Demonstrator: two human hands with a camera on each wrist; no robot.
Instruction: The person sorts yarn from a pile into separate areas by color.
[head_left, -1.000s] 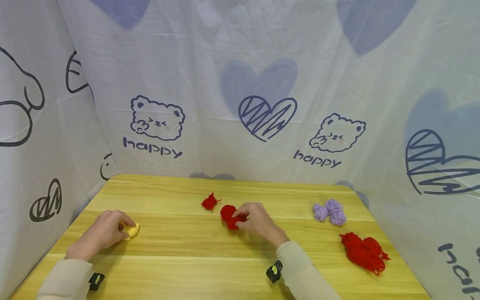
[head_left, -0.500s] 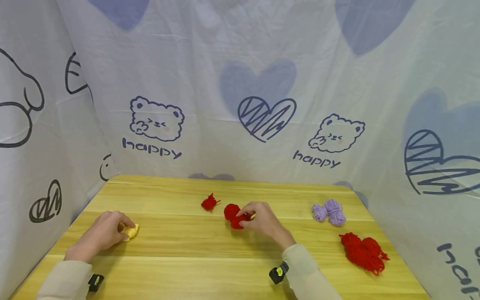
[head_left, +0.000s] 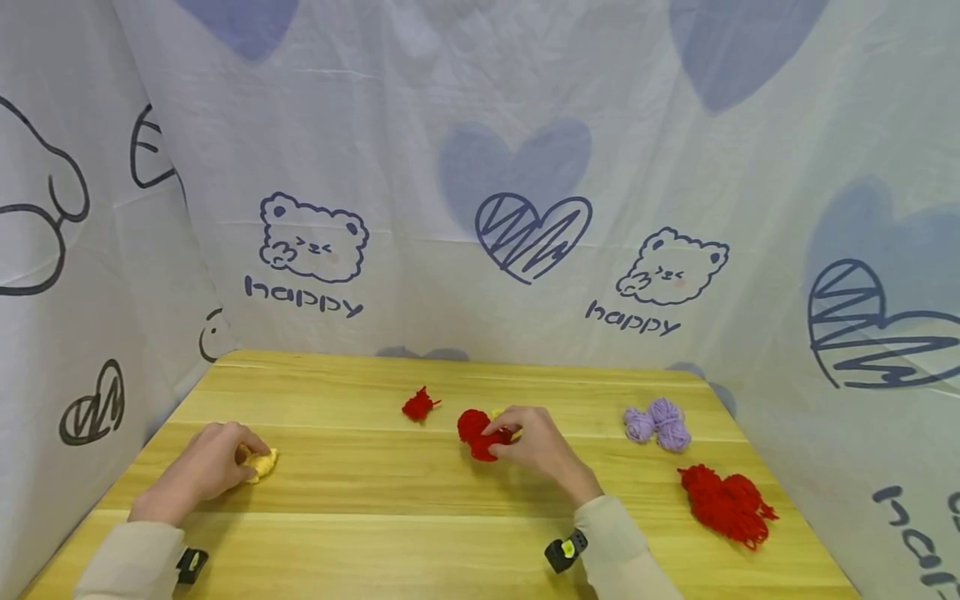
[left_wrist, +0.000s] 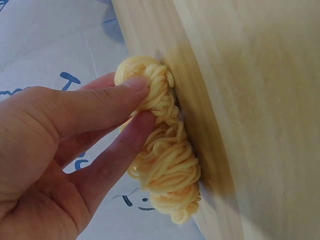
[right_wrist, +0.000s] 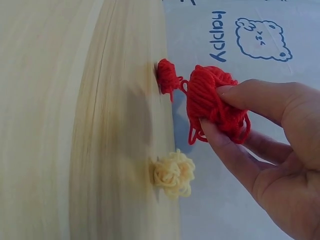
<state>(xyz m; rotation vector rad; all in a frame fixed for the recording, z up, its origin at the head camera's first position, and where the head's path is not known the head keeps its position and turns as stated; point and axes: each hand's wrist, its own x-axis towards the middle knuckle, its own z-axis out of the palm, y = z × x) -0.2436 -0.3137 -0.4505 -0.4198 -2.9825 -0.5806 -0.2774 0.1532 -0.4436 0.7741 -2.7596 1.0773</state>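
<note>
My left hand (head_left: 213,462) pinches a bundle of yellow yarn (left_wrist: 165,155) low over the left side of the table, thumb and fingertips around one end. Farther right, my right hand (head_left: 534,442) grips a ball of red yarn (right_wrist: 210,95), raised off the tabletop in the right wrist view. Beneath and beyond it a smaller yellow yarn ball (right_wrist: 173,173) sits on the wood, mostly covered by the hand in the head view. A small red yarn ball (head_left: 420,405) with a loose tail lies to the left of the right hand.
Lilac yarn balls (head_left: 660,425) lie together toward the back right of the wooden table (head_left: 360,550). Nearer the right edge is a larger heap of red yarn (head_left: 727,504). A printed curtain (head_left: 420,275) hangs behind and along the sides.
My right hand has shifted a little to the right with the red yarn. Some of the yellow yarn behind it has come into view. The left hand has stayed in place.
</note>
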